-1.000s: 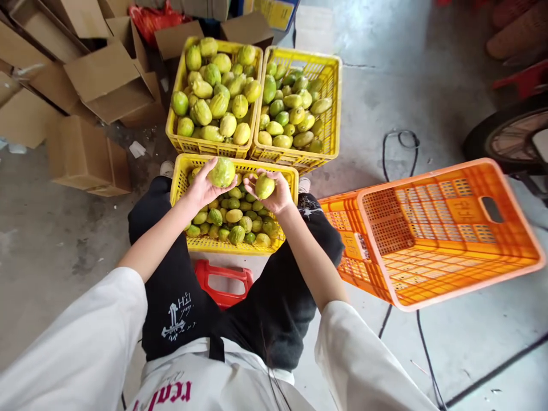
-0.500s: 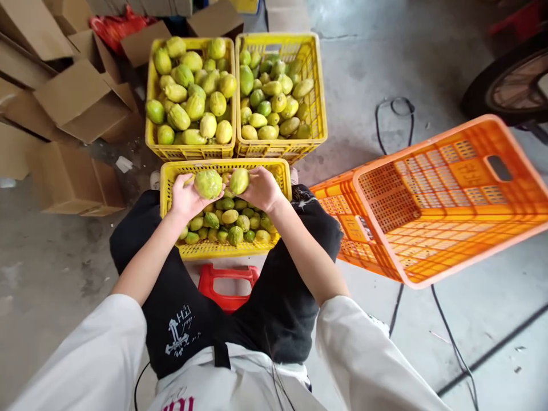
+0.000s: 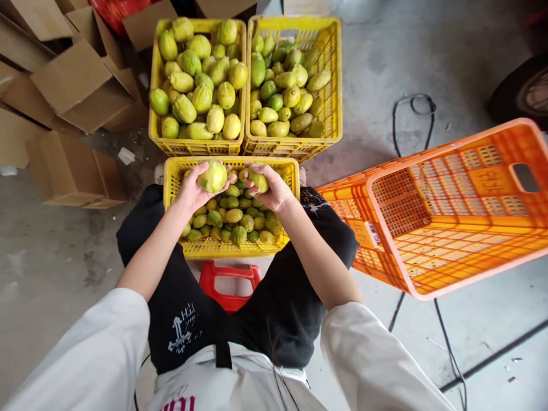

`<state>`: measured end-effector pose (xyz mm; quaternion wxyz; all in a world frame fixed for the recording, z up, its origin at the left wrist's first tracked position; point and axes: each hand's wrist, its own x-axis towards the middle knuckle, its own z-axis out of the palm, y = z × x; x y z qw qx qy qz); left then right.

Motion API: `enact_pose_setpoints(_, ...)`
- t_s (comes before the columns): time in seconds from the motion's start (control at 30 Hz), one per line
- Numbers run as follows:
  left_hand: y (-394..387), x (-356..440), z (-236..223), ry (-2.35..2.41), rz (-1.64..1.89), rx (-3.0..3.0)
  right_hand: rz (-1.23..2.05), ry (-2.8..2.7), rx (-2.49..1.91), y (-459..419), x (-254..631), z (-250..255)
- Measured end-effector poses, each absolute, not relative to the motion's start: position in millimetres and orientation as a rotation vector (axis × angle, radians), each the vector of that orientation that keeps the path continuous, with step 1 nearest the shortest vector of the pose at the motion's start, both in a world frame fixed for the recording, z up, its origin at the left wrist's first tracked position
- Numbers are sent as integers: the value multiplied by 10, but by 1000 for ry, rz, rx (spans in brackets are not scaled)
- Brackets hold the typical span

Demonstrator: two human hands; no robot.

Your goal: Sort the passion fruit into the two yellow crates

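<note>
Over nearest yellow crate (image 3: 234,251), left grip (image 3: 193,191) cups larger fruit (image 3: 213,177), right grip (image 3: 277,192) clasps smaller fruit (image 3: 258,180); long axes unclear.

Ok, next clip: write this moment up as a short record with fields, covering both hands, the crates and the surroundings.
Left hand: holds larger yellow-green fruit
Right hand: holds smaller yellow-green fruit
Hand position: both above near yellow crate
Near crate contents: many small green and yellow fruits
Far left yellow crate: fruit heaped high
Far right yellow crate: fruit, lower than its left neighbour
Right side: orange plastic crate, partly seen wheel
Left side: open cardboard boxes
</note>
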<state>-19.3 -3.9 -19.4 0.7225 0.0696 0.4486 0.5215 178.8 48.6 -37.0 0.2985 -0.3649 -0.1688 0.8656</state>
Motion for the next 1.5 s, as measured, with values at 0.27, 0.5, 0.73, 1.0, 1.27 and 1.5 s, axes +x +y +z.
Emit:
enact_pose_setpoints(0.27,-43,-166,-60,879,1172,114,2347,-459,-756,443,1643,-261)
enact_pose_setpoints(0.5,-62,-255,-13,905,1325,4,2238,-253,-785,497,1659,-211)
enact_pose_setpoints(0.73,-109,-175,-136,863,1308,7,2306,-296,-855,417,1707,-243)
enact_pose_setpoints(1.0,-103,-91,-212,947,1183,17,2308,-343,-889,358,1703,-302)
enact_pose_setpoints(1.27,-90,-139,-129,884,1253,-9,2302,-240,-840,367,1822,-264)
enact_pose_setpoints(1.5,-111,-142,-107,911,1282,27,2244,-204,-800,344,1844,-304)
